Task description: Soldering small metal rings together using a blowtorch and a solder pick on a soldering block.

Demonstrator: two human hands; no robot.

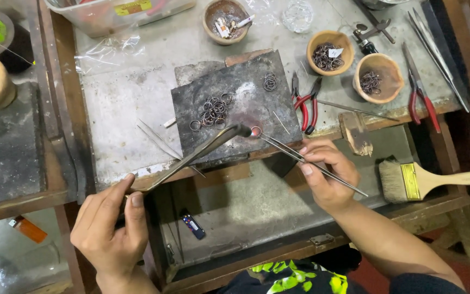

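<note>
Small metal ring [256, 131] held over dark scorched soldering block [235, 103].
Right hand [327, 174] pinching long steel tweezers [300, 158] closed on ring; left hand [110, 223] gripping grey metal torch nozzle [202, 151], aimed at it.

A jeweller's workshop: a scorched soldering block [235, 103] carrying small metal rings [213, 111], red-handled pliers [307, 103], clay bowls of rings [330, 51] and a bench brush [425, 181] on a worn workbench [121, 103].

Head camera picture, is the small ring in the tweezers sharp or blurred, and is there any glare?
Head view: the small ring in the tweezers is sharp; both the right hand and left hand look crisp. Light is soft and even, with mild sheen on the torch nozzle and crinkled plastic.
</note>
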